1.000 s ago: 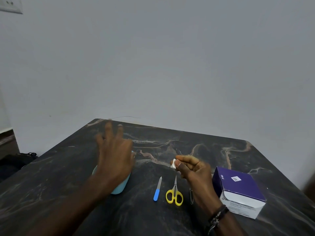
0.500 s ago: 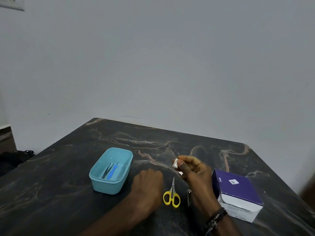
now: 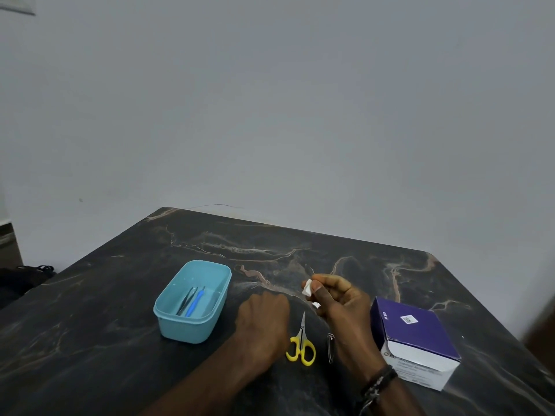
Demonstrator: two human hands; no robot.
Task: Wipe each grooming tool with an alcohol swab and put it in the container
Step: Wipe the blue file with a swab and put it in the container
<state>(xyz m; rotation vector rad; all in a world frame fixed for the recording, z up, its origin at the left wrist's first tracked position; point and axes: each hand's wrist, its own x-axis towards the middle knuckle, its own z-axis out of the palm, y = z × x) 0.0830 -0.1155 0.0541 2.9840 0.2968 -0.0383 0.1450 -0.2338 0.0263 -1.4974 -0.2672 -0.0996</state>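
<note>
A light blue container (image 3: 186, 330) stands on the dark marble table (image 3: 114, 298); inside lie tweezers (image 3: 185, 301) and a blue-handled tool (image 3: 195, 301). My left hand (image 3: 263, 322) rests knuckles up on the table just right of the container, over the spot where a blue-handled nail file lay; the file is hidden under it. My right hand (image 3: 339, 298) hovers above the table and pinches a white alcohol swab (image 3: 307, 288). Yellow-handled scissors (image 3: 300, 347) and a metal nail clipper (image 3: 331, 347) lie between my wrists.
A purple and white box of swabs (image 3: 416, 336) sits at the right, close to my right wrist. A grey wall rises behind the table's far edge. A black bag (image 3: 27, 276) lies on the floor at the left.
My left hand has drawn back from above the container and come down on the table over the blue-handled nail file. My right hand has kept the swab almost in place.
</note>
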